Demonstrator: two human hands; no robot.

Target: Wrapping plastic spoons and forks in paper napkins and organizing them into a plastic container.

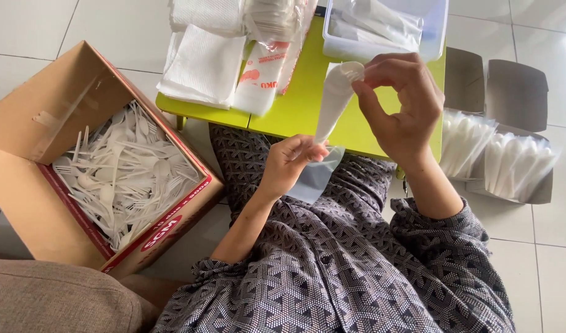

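My right hand (401, 105) pinches the top of a white rolled napkin bundle (333, 98) that slants down over the green table (298, 108). My left hand (290, 161) grips its lower end together with a small clear plastic sleeve (317, 176) that hangs below over my patterned lap. Whether cutlery is wrapped inside the napkin cannot be seen.
A cardboard box (36, 123) of loose white plastic spoons and forks (125, 172) sits on the tiled floor at left. White napkin stacks (199, 65) and a cutlery bag (270, 43) lie on the table. A clear tub (440, 37) holds packed sets. Another box with white packets (499, 157) stands at right.
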